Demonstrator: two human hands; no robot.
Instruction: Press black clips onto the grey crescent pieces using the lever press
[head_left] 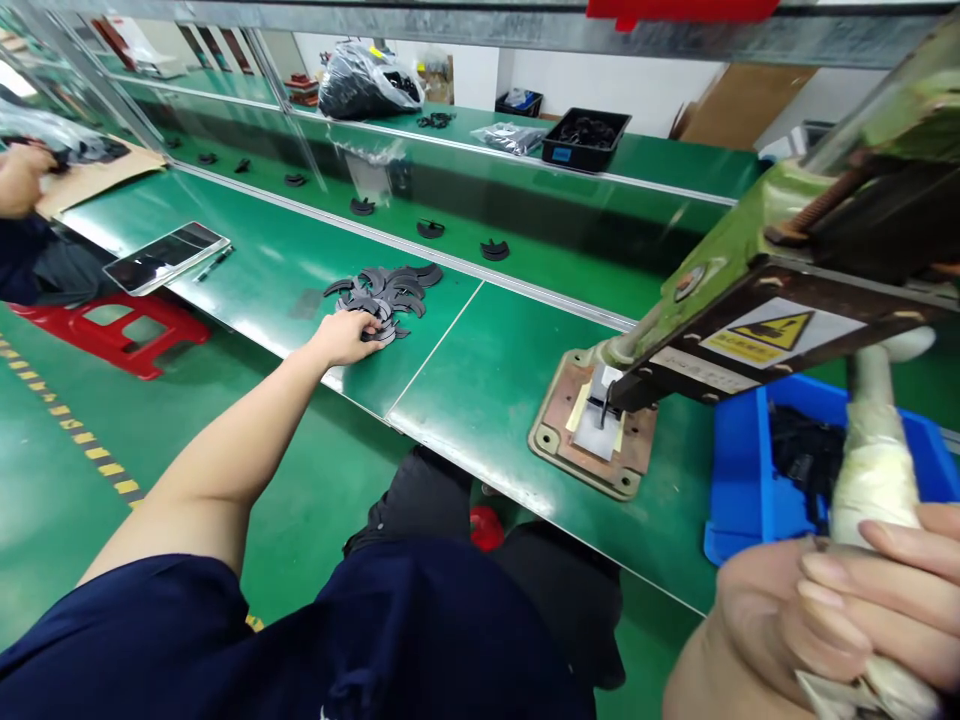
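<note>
My left hand (346,338) is at the near edge of a pile of dark grey crescent-shaped pieces (405,290) on the green bench. Its fingers are curled on one crescent piece (381,337), with the fingertips partly hidden. At lower right, my right hand (862,600) wraps around the tape-covered lever handle (874,470) of a green hand press (697,300). Beneath the press head, a small black part stands in the metal fixture (598,430) on the base plate (551,425).
A blue bin (739,480) with black parts stands right of the press. Single black pieces lie along the green strip (457,240) behind the bench ledge. To the left are a tablet (169,255), a pen (214,262) and another person's hand (22,178). A black tray (585,140) sits on the shelf.
</note>
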